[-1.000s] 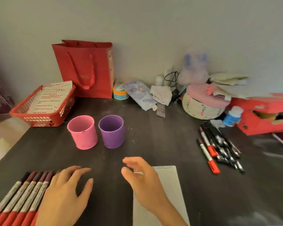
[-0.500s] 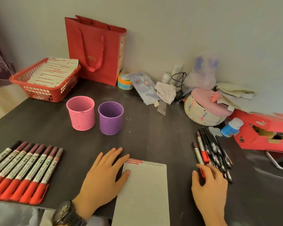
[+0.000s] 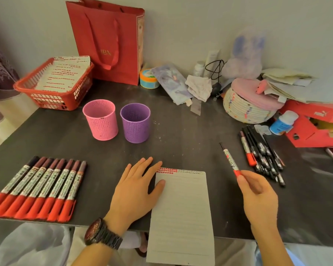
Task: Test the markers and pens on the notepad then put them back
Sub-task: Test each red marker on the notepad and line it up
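Starting nearest, at the bottom middle of the frame: pressing down the notepad (image 3: 183,208) with the left hand (image 3: 135,191), fingers straight and flat, thumb resting on the paper's top left part. Letting the notepad's near end hang over the worktop (image 3: 181,143) edge. Pinching one marker (image 3: 230,161) by its red end with the fingers of the right hand (image 3: 258,192), at the lower right, up in the air just right of the notepad, dark end pointing away.

Risking a slip here: gripping only the very end of the marker, so maybe dropping it or wobbling while writing. Risking a slide too, with so much paper off the edge, if lifting the left hand. Maybe bumping the pile of pens (image 3: 261,152) at the right and sending them rolling.

Looking further: finding a neat row of markers (image 3: 38,187) at the lower left, then a pink cup (image 3: 100,122) and a purple cup (image 3: 135,122) standing side by side in the middle.

Not being able to tell cap on from cap off on the held marker. Not being able to read the blurry labels. Losing the row's left end past the frame edge.
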The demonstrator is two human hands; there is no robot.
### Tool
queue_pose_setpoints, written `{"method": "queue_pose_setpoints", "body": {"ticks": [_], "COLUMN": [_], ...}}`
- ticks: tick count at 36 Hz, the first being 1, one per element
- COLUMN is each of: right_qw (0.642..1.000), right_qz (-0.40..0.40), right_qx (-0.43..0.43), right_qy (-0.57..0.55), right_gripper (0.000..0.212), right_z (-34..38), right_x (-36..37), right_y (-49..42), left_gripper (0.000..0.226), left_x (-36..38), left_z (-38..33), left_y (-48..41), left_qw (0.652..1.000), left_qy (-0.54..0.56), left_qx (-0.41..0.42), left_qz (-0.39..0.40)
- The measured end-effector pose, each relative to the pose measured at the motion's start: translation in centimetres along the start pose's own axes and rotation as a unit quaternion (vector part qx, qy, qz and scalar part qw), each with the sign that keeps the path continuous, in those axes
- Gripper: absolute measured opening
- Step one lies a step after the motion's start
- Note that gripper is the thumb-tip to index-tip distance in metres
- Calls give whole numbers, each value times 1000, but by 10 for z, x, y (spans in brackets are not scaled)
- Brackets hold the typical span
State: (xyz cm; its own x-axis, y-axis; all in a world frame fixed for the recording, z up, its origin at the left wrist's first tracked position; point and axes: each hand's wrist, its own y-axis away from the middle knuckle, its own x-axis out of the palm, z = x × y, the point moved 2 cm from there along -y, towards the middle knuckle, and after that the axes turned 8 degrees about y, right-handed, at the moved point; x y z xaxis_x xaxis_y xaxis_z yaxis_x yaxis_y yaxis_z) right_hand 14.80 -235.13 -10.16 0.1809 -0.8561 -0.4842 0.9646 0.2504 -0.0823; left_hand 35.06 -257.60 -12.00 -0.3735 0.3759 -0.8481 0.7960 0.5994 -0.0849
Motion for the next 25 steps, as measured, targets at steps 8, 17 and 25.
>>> {"method": "queue_pose_setpoints", "body": {"ticks": [8,17,25], "right_qw": [976,967,970], "right_qz": [127,213,218], "right_qx": [44,-44,-89], "right_qy": [-169,-130,-66], "right_gripper": [28,31,34], "right_z": [33,48,54], "right_x": [26,58,57], "right_y": [57,106,111], "left_gripper": [49,25,27], "left_x": [-14,-16,-14], "left_z": [-11,-44,-47], "left_y": [15,34,35], "left_qw": [983,886,839], "left_qy": [175,459,542], "left_qx": [-4,-49,-56], "left_qz": [-61,-47,-8]}}
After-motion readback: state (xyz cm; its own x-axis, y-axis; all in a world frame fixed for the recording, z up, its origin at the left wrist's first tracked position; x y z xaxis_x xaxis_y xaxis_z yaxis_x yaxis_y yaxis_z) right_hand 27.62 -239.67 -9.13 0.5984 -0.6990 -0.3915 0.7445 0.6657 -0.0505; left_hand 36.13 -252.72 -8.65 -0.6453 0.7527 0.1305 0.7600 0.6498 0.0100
